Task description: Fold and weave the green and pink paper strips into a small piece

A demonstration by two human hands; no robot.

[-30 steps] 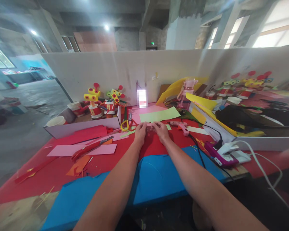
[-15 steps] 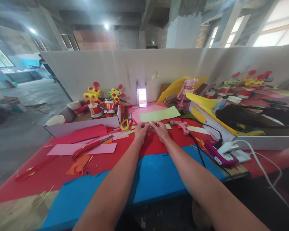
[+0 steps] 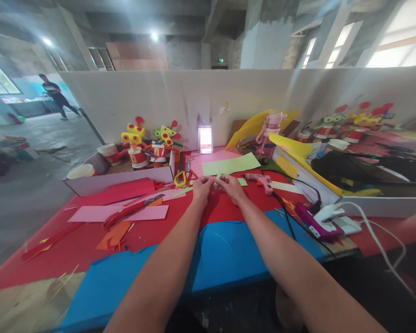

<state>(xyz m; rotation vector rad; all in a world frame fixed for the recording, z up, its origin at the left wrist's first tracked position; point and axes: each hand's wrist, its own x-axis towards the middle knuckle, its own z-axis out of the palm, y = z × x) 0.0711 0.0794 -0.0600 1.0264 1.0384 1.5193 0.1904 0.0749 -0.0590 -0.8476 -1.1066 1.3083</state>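
My left hand (image 3: 202, 187) and my right hand (image 3: 231, 188) meet over the red sheet, fingertips pinched close together. Between them shows a small pale green paper strip (image 3: 218, 177), largely covered by the fingers. Just beyond lies a larger light green paper sheet (image 3: 230, 164) on pink paper. A pink hot glue gun (image 3: 261, 181) rests to the right of my right hand. Left of my left hand are yellow-handled scissors (image 3: 180, 178).
Paper figures (image 3: 137, 155) stand in a white box (image 3: 125, 181) at left. A red utility knife (image 3: 125, 214) lies on pink paper. At right are a purple power strip (image 3: 319, 224) with cords and a white box (image 3: 384, 207). Blue sheet (image 3: 229, 254) covers the near edge.
The fingertips have shifted slightly, and the pale green strip now sticks up a little between them. A person has come into view walking in the far left background.
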